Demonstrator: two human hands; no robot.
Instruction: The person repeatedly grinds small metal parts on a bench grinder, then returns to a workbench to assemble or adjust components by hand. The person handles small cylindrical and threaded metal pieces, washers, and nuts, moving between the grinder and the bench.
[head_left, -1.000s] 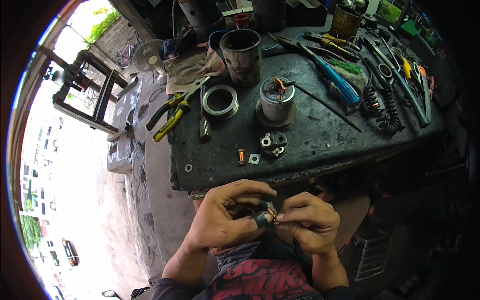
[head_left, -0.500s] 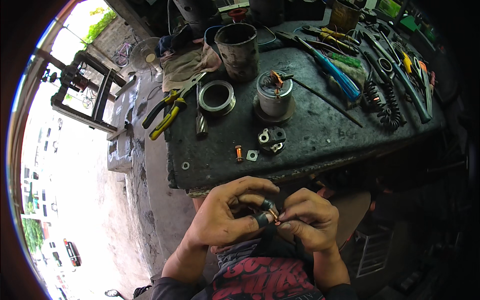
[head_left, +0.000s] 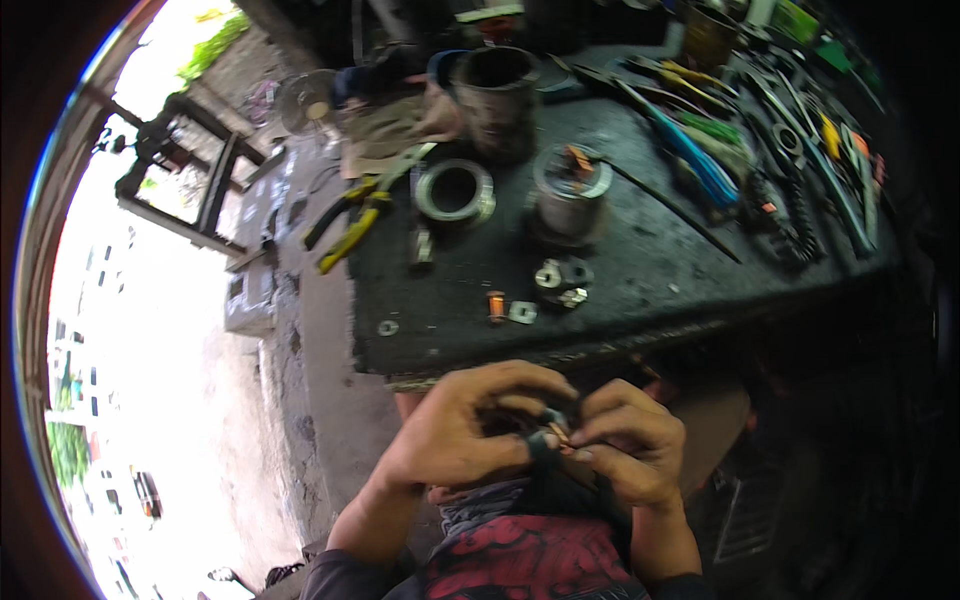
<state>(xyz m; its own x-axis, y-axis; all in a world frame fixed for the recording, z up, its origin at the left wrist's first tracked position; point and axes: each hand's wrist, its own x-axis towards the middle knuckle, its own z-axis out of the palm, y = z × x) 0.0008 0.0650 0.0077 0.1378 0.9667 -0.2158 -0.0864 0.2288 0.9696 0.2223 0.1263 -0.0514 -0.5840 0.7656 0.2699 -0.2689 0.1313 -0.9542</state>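
Note:
In front of the bench edge, my left hand point(head_left: 455, 430) pinches a small copper-coloured piece point(head_left: 560, 436) between thumb and forefinger, both wrapped in dark tape. My right hand point(head_left: 635, 445) closes its thumb and fingertips on the piece's other end. Fingers and blur hide much of its shape. Beyond the hands, a small copper-wound spool point(head_left: 496, 307) stands on the bench beside a square metal plate point(head_left: 523, 312) with a hole. Just behind these lies a cluster of machined metal parts point(head_left: 563, 283). A round washer point(head_left: 388, 328) rests near the bench's left corner.
The dark bench point(head_left: 640, 285) holds a metal ring point(head_left: 455, 192), yellow-handled pliers point(head_left: 360, 215), a grimy can point(head_left: 497, 105) and a metal cylinder point(head_left: 570, 210) topped with copper pieces. A thin rod point(head_left: 680, 215) slants rightward from it. Blue-handled tools point(head_left: 700, 165) and a coiled cord point(head_left: 800, 235) crowd the right.
The whole view has shifted, so the bench and its things appear farther right, and it is blurred. Both hands keep nearly the same pinch on the copper-coloured piece.

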